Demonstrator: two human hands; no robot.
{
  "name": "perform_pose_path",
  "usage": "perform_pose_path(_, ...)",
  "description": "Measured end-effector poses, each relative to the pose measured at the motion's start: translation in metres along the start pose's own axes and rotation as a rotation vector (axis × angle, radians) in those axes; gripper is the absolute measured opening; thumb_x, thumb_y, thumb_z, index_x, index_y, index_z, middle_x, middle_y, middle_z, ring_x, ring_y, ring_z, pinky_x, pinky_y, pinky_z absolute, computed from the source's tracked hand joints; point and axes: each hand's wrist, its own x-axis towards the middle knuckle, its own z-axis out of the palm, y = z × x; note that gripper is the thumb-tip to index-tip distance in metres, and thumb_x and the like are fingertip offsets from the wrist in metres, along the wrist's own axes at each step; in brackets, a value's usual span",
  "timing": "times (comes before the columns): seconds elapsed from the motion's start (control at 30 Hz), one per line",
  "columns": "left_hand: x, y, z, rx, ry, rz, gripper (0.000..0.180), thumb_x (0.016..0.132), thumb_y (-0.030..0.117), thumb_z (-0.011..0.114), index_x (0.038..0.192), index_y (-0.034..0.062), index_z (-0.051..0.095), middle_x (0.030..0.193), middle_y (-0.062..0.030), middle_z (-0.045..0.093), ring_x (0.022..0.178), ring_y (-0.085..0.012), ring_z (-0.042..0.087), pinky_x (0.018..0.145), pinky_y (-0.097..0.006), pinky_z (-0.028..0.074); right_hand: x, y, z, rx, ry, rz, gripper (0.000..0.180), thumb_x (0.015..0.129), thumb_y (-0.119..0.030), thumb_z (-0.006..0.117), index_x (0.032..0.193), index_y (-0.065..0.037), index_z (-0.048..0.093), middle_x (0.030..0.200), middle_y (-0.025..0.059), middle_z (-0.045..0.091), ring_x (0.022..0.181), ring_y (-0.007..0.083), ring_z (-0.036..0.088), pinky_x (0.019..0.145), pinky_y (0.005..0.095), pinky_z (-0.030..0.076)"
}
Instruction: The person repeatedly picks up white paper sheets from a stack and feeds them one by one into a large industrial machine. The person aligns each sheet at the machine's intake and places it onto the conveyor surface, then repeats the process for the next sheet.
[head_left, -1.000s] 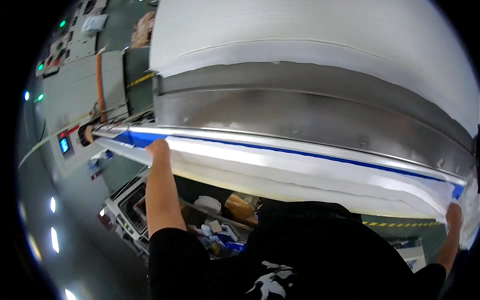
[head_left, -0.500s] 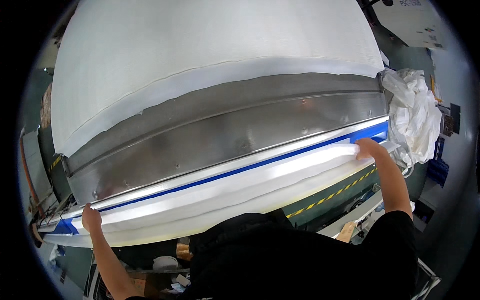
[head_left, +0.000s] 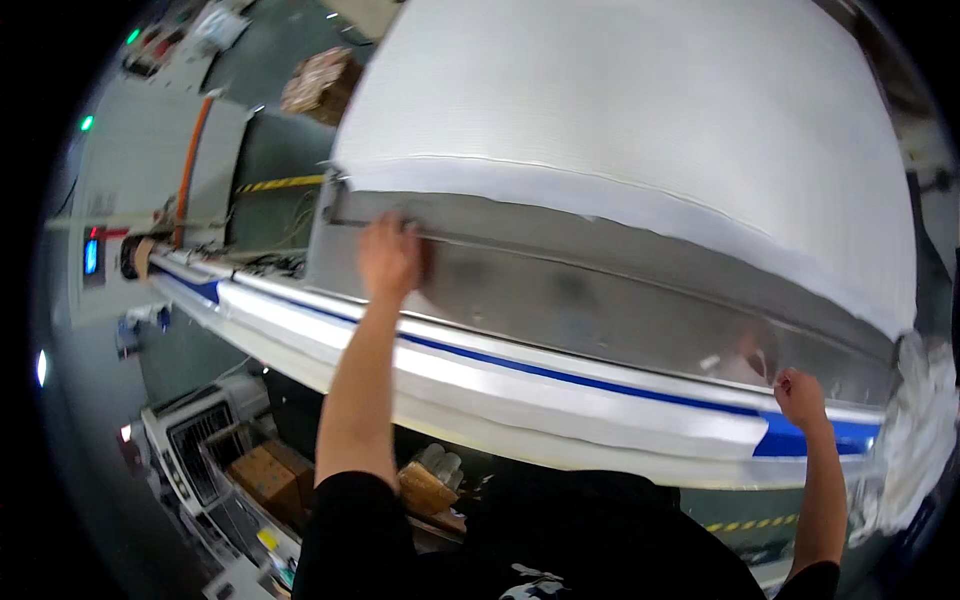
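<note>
My left hand [head_left: 390, 258] is over the left part of a grey metal plate [head_left: 520, 295], its fingers blurred but apart at the tips, with nothing visible in them. A large roll-like spread of white fabric [head_left: 620, 110] lies beyond, its near edge a little past that hand. My right hand [head_left: 801, 398] is closed at the plate's near edge on the right; what its fingers hold, if anything, is hidden. Just below it is a blue end section [head_left: 810, 437] of the long rail. A folded white cloth strip [head_left: 560, 408] lies along the rail, below a thin blue line.
Crumpled white sheeting [head_left: 920, 430] hangs at the right end. To the left stand a pale machine cabinet [head_left: 150, 160] with an orange tube [head_left: 192, 165] and a small lit display [head_left: 91, 257]. Cardboard boxes [head_left: 270, 480] sit below the rail; another wrapped box [head_left: 322, 85] is on the floor.
Both hands have let go of the white cloth strip's ends. My left hand has moved forward over the metal plate, my right to the plate's near edge. The view has swung left.
</note>
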Motion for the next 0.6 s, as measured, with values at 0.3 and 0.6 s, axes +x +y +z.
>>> perform_pose_path(0.3,0.009,0.026,-0.007,-0.251,0.169,-0.099,0.035,0.086,0.024,0.051,0.115,0.0038,0.052,0.122,-0.0131,0.052,0.117,-0.0296,0.046,0.104,-0.046,0.029,0.132,-0.348,-0.052,0.063,0.091,-0.653,0.019,0.084,-0.026,0.055,0.089,-0.008,0.061,0.082,0.0123,0.063,0.073,0.0322,0.059,0.067,0.0422,0.046)
perform_pose_path(0.6,0.012,0.025,-0.011,-0.345,0.141,-0.137,0.036,0.086,0.023,0.052,0.116,0.0031,0.052,0.122,-0.0149,0.051,0.117,-0.0322,0.046,0.103,-0.047,0.030,0.247,-0.602,-0.070,0.307,0.210,-0.980,0.019,0.082,-0.021,0.060,0.086,-0.003,0.061,0.077,0.0095,0.065,0.068,0.0208,0.060,0.065,0.0322,0.048)
